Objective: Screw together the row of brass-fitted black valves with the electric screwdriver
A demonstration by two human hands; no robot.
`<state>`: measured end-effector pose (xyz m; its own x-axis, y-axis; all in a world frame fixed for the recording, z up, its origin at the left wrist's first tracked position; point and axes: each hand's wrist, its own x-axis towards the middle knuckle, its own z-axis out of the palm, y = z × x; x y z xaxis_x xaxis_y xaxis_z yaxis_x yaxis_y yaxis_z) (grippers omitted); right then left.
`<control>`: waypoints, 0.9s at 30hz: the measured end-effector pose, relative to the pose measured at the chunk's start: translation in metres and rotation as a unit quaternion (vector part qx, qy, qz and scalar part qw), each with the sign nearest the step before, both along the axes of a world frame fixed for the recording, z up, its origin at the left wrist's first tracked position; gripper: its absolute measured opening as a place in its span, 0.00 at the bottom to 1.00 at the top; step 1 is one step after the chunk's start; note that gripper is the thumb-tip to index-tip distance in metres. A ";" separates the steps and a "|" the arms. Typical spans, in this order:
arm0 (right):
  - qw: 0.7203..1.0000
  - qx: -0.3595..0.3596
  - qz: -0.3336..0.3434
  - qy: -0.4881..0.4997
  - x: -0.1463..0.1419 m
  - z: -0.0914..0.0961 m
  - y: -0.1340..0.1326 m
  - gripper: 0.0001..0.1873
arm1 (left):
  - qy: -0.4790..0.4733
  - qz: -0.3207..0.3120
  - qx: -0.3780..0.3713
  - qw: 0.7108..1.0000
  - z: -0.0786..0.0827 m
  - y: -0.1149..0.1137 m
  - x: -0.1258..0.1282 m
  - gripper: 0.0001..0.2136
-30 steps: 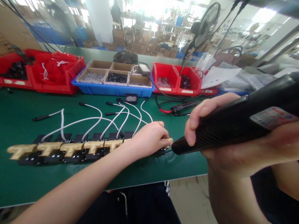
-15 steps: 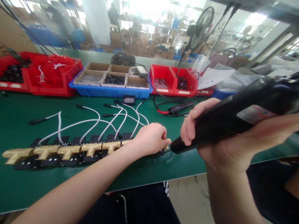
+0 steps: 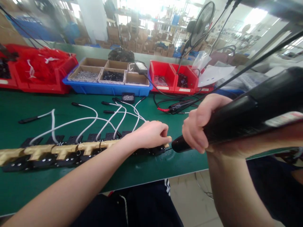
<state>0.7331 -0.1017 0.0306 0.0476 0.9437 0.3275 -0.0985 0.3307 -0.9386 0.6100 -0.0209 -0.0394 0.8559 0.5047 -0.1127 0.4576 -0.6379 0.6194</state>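
Note:
A row of brass T-shaped fittings point(image 3: 59, 149) lies along the green bench, each on a black block with a white cable point(image 3: 87, 121) running back from it. My left hand point(image 3: 150, 135) is closed over the right end of the row, pressing down on the last fitting. My right hand point(image 3: 201, 127) is wrapped round a black electric screwdriver point(image 3: 239, 118). The screwdriver's tip sits at the right end of the row, just beside my left fingers.
Red bins point(image 3: 44, 71) and a blue tray point(image 3: 106, 78) of small cardboard boxes with parts line the back of the green bench point(image 3: 142, 167). More red bins point(image 3: 174, 78), a black-and-red cable bundle point(image 3: 176, 107) and a fan point(image 3: 201, 20) stand at the right. A small black dish of screws point(image 3: 128, 97) sits mid-bench.
The view has shifted a little, so the row and bins sit further left. My hands stay on the last fitting and the screwdriver, whose tip has dropped slightly.

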 end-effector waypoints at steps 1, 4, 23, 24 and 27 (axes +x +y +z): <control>1.000 0.006 0.008 0.001 -0.002 -0.001 0.003 0.43 | -0.003 -0.001 0.002 1.000 -0.001 0.000 0.000 0.09; 0.998 0.031 -0.063 -0.009 -0.014 -0.008 0.008 0.38 | -0.008 -0.011 0.004 1.000 -0.006 0.001 0.000 0.10; 0.992 0.061 -0.108 0.025 -0.022 -0.013 -0.002 0.36 | 0.016 0.004 0.006 1.000 0.001 -0.003 0.001 0.09; 0.993 0.063 -0.102 0.021 -0.023 -0.015 -0.002 0.36 | 0.017 0.003 0.007 1.000 0.000 -0.003 0.002 0.09; 0.994 0.047 -0.101 0.008 -0.027 -0.019 -0.001 0.35 | 0.020 -0.002 0.007 1.000 0.000 -0.003 0.002 0.08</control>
